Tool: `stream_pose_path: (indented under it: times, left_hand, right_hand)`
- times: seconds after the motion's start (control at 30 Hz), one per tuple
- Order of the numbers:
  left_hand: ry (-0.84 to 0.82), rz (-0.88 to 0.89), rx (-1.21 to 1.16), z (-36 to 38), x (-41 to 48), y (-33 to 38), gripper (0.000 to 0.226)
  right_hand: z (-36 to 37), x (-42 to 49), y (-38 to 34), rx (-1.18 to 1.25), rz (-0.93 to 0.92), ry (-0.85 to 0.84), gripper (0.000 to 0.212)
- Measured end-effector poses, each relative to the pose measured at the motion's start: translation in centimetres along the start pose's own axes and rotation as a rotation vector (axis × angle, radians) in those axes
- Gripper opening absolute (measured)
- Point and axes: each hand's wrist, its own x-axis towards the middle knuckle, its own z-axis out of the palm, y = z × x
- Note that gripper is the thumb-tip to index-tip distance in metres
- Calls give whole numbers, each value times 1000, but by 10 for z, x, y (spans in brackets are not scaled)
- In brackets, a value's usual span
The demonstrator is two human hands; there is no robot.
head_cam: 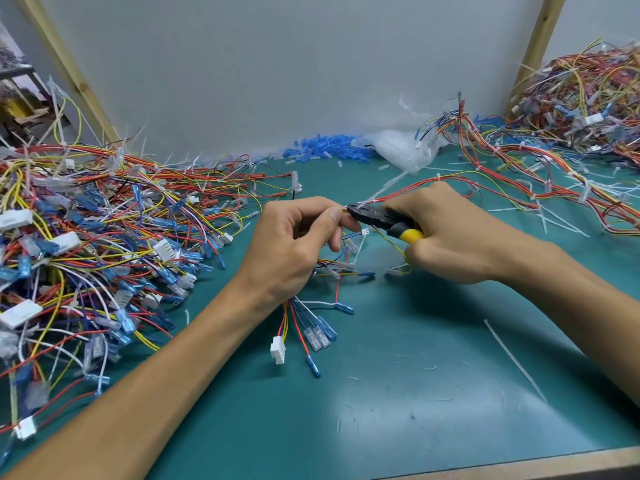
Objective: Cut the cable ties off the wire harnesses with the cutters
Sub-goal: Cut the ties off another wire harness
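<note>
My left hand (294,247) pinches a wire harness (304,327) over the middle of the green mat; its red, blue and yellow wires with blue terminals and a white connector hang out below my wrist. My right hand (450,233) grips the black and yellow cutters (384,221). The cutter tips sit at a white cable tie (381,192) on the bundle, right beside my left fingertips. The tie's long tail sticks up and to the right. The harness runs on to the right as red and yellow wires.
A big heap of loose harnesses (86,244) covers the mat's left side. Another tangle with ties (571,133) lies at the back right. Blue terminal sleeves (325,148) and a clear plastic bag (405,147) sit at the back wall. Cut tie pieces (512,358) litter the green mat (433,393).
</note>
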Motion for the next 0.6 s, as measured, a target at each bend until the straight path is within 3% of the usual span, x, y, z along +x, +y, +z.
stream_pose_path:
  times: [0.13,0.6]
  left_hand:
    - [-6,14,52,3,-1,-3,28]
    - [-25,-18,-45,3,-4,3,30]
  right_hand:
    - [2,0,0,-58,-38,-3,10]
    - [2,0,-2,92,-12,-30,14]
